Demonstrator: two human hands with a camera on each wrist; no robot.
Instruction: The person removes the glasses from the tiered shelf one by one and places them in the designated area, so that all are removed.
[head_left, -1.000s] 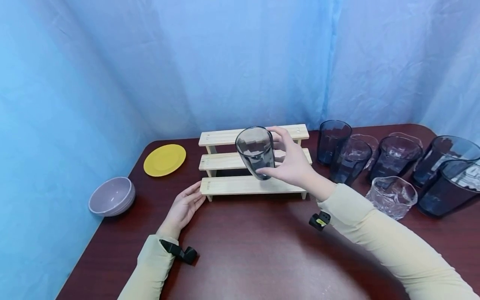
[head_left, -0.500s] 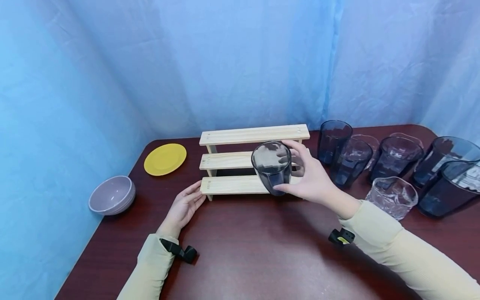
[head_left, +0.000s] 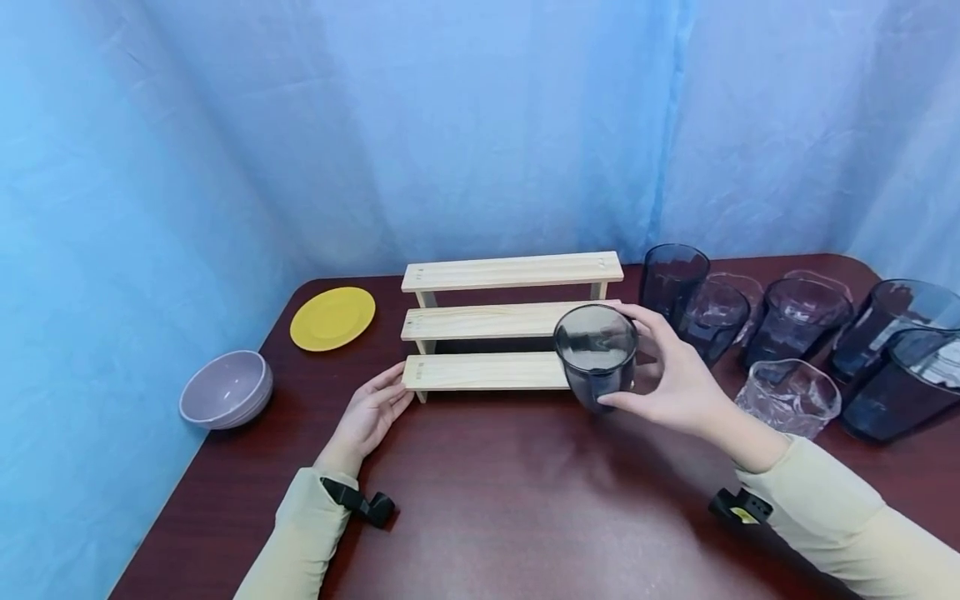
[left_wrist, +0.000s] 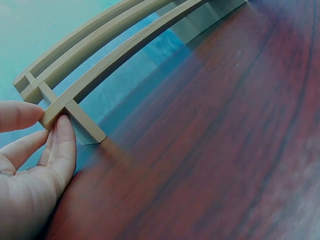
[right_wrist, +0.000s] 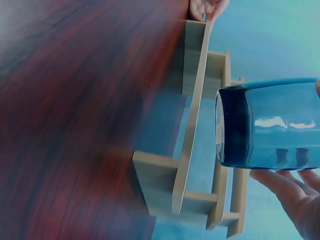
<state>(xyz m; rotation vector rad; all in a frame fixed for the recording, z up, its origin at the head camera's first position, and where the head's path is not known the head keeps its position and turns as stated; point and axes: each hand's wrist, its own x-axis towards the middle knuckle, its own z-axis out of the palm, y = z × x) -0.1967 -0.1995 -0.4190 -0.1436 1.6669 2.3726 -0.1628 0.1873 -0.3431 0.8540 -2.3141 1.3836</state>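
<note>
A dark reddish-brown wooden table (head_left: 487, 500) fills the lower frame. At its centre stands a pale three-step wooden rack (head_left: 487, 321). Left of centre lie a flat yellow plate (head_left: 332, 318) and a lavender bowl (head_left: 226, 389). At right stands a cluster of dark and clear tumblers (head_left: 795, 333).

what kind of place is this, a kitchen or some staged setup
Most likely a staged recording setup, not a kitchen: a blue cloth backdrop hangs behind a dark wooden table, where a bare three-step wooden rack, a row of tumblers and a yellow plate are laid out.
</note>
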